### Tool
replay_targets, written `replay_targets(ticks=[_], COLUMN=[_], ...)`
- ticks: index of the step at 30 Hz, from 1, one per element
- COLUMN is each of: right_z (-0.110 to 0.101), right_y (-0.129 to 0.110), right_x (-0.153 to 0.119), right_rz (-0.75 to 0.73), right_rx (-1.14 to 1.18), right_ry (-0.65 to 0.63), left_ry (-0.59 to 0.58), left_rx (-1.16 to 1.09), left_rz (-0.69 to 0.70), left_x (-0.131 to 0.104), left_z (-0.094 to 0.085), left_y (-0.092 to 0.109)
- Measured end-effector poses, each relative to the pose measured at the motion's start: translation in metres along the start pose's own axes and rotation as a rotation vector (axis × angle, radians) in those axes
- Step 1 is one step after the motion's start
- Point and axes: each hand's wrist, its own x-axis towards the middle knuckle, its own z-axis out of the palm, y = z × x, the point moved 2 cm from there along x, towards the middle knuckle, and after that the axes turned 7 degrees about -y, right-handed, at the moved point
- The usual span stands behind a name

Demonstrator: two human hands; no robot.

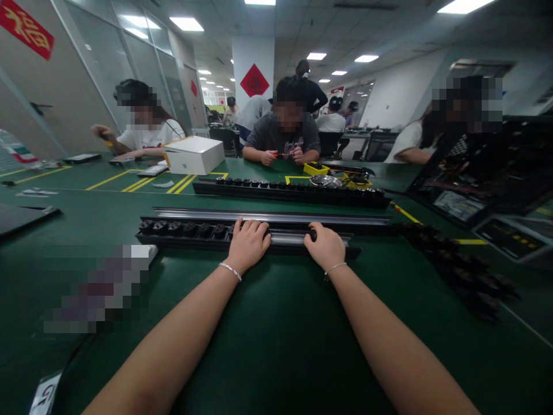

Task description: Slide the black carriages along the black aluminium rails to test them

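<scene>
A long black rail (294,249) with a shiny metal inner floor lies crosswise in front of me. Black blocks (185,229) that look like socket modules fill its left part in a row. My left hand (248,245) curls its fingers over the rail at the right end of that row, covering the blocks beneath. Farther right, my right hand (326,245) pinches a small black socket module (313,235) at the rail; most of it is hidden by the fingers. Between the hands a stretch of bare metal channel shows. Just behind lies a second rail (276,219) with a bare channel.
Loose black modules (462,268) lie heaped at the right. Another filled rail (294,191) lies farther back, near a metal dish (326,181) and yellow trays (316,169). A white box (194,155) stands back left. A blurred-out flat object (103,288) lies left; co-workers sit around the table.
</scene>
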Motion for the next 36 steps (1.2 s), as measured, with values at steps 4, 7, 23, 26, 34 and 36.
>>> replay_targets(ticks=[4,7,23,26,34,36], right_z=[0.002,0.002,0.006,0.006,0.001,0.0], right_y=[0.0,0.0,-0.001,-0.001,0.011,0.015], right_x=[0.003,0.005,0.004,0.005,0.006,0.006], right_rz=[-0.006,-0.004,0.026,0.036,0.079,0.096], right_rx=[0.006,0.01,0.027,0.015,-0.004,0.003], right_ry=[-0.013,-0.03,-0.002,-0.002,-0.013,-0.014], left_ry=[0.021,0.025,-0.157,-0.174,-0.195,-0.19], left_rx=[0.009,0.0,-0.068,-0.095,-0.132,-0.134], left_rz=[-0.007,-0.016,0.249,0.264,0.263,0.265], left_x=[0.002,0.002,-0.006,-0.006,-0.005,-0.005], left_z=[0.003,0.004,0.015,0.012,0.01,0.011], left_y=[0.0,-0.001,0.058,0.051,0.049,0.049])
